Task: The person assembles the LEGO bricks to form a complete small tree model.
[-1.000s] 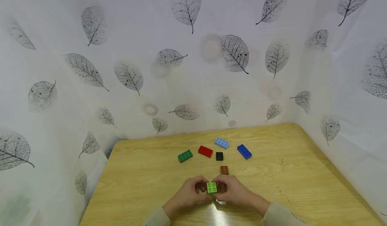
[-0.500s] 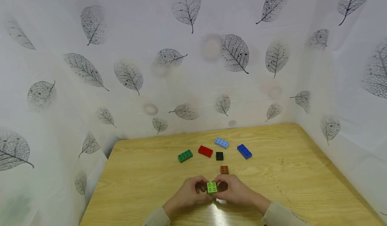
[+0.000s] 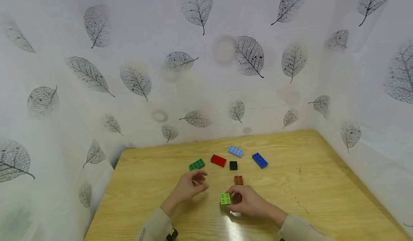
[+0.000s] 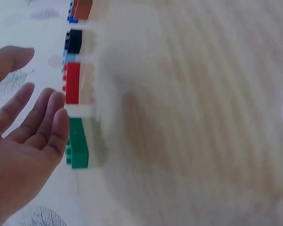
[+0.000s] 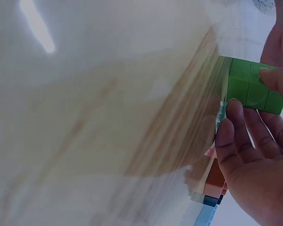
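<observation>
In the head view, my right hand (image 3: 250, 202) pinches a lime-green stack of toy building bricks (image 3: 225, 199) by its right side. Seams in the right wrist view divide this brick stack (image 5: 247, 84), with the thumb on one face. My left hand (image 3: 188, 187) is apart from the stack, over the table to its left, holding nothing, fingers loosely bent. Just beyond its fingers lies a dark green brick (image 3: 196, 164); the same green brick (image 4: 79, 146) shows behind the left hand (image 4: 28, 127) in the left wrist view. A small brown brick (image 3: 238, 180) sits just beyond the right hand.
Farther back on the wooden table (image 3: 145, 187) lie a red brick (image 3: 218, 160), a black brick (image 3: 233, 165), a light blue brick (image 3: 235, 151) and a dark blue brick (image 3: 259, 160). A leaf-patterned white curtain (image 3: 206, 83) surrounds the table's back and sides.
My left hand has let go of the lime-green stack and moved left and away from me, toward the dark green brick. The right hand still holds the stack in about the same place.
</observation>
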Motion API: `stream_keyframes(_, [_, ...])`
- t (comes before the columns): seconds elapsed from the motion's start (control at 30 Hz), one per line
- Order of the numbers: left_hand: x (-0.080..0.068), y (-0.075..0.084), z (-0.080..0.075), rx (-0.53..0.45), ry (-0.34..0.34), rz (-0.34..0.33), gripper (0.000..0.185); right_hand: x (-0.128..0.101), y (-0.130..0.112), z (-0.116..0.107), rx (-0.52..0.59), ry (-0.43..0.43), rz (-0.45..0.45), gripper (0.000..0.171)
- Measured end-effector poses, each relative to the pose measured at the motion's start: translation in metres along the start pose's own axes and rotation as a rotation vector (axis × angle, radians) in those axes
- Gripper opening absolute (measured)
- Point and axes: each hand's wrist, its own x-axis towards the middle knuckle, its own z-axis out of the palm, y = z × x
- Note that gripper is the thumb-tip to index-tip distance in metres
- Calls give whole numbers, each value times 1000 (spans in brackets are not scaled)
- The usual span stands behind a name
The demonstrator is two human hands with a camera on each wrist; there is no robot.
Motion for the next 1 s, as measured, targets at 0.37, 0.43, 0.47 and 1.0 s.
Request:
stream_keyframes(0.37, [18, -21, -27, 46, 327, -20, 46, 1, 1, 0, 11, -12, -3, 30])
stream_keyframes(0.43, [20, -24, -27, 76, 343, -24, 48, 1, 0, 0, 12, -13, -4, 31])
stream_keyframes(0.47, [21, -26, -27, 90, 347, -28, 49, 1, 0, 0, 11, -14, -2, 30])
stream_keyframes(1.0, [33, -44, -21, 49, 302, -153, 52, 1, 1, 0, 23, -22, 16, 30])
